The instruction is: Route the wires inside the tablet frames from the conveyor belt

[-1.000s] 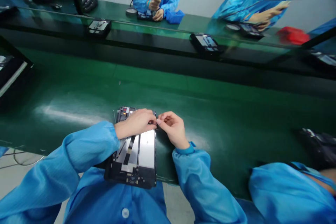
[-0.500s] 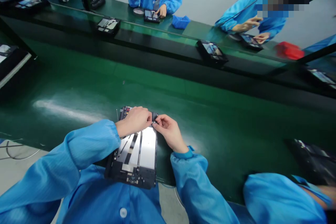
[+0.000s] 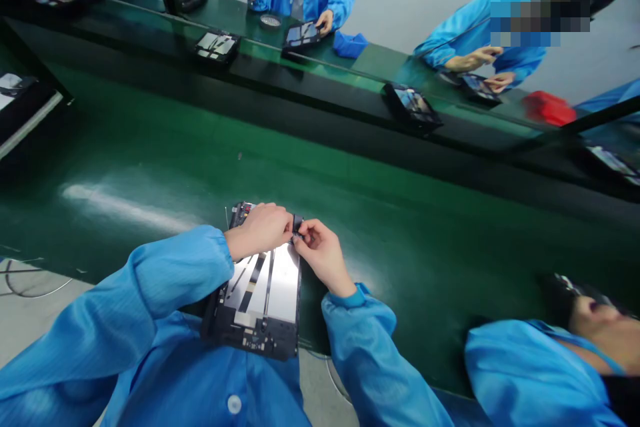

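An opened tablet (image 3: 284, 287), its silver battery plate, ribbon cables and black board area exposed, lies at the front edge of the green workbench and partly overhangs it. My left hand (image 3: 266, 227) rests across the tablet's far end, fingers curled down and closed at its upper right corner. Close beside it, my right hand (image 3: 320, 247) pinches at the same corner, thumb and forefinger pressed together. A small dark part (image 3: 298, 223) shows between the two hands. What exactly the fingertips hold is too small and covered to make out.
Beyond the green bench (image 3: 425, 240) runs a raised dark ledge carrying opened tablets (image 3: 217, 45). Co-workers in blue smocks sit across, near a blue tray (image 3: 350, 45) and a red tray (image 3: 549, 108). At right, a neighbour's hand (image 3: 600, 327) reaches over another device.
My hands stay at the tablet's corner with barely any movement. Across the bench, a co-worker's tablet has shifted and tilted. The neighbour's hand at right has come further into view.
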### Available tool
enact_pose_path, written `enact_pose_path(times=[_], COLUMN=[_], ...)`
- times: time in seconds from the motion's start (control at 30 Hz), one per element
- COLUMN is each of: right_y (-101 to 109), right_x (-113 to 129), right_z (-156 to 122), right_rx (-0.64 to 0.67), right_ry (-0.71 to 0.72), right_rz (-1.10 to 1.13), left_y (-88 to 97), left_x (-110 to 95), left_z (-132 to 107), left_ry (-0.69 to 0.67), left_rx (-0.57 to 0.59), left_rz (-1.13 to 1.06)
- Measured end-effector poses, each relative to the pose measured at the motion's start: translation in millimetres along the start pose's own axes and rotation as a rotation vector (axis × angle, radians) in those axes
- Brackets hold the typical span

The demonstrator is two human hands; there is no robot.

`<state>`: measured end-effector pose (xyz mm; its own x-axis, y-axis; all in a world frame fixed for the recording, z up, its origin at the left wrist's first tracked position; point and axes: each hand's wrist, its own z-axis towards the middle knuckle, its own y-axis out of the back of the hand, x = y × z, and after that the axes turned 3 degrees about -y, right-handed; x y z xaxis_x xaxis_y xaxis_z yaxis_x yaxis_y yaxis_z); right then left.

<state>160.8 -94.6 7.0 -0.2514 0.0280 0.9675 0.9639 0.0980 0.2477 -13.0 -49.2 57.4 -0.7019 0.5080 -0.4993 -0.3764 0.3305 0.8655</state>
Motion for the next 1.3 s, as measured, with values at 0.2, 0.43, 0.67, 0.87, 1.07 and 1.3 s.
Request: enact_pose_path(times=[0.2, 0.43, 0.67, 0.87, 1.07, 1.3], right_y=[2, 2, -51, -74, -51, -63], right_x=[4, 8, 73, 83, 79, 77], right_z=[2, 3, -24, -11, 1, 16], right_rx=[-0.201, -0.286, 0.39, 0.617, 0.78, 0.707], right_ry=[-0.142, -0.067, 0.179, 0.272, 0.233, 0.505], right_rz=[0.53, 0.398, -0.233, -0.358, -0.418, -0.481], left_y=[32.8, 34.8, 45.1, 60.4, 27.9, -3.3], left_x=[26, 70, 39, 29, 37, 25], left_z=[-34, -112, -131, -131, -153, -159], left_ry=[0.1, 0.164, -0.047, -0.153, 0.251, 0.445], left_rx=[-0.18, 0.111, -0.207, -0.32, -0.261, -0.055], left_rz=[-0.042, 0.062, 0.103, -0.068, -0.499, -0.867])
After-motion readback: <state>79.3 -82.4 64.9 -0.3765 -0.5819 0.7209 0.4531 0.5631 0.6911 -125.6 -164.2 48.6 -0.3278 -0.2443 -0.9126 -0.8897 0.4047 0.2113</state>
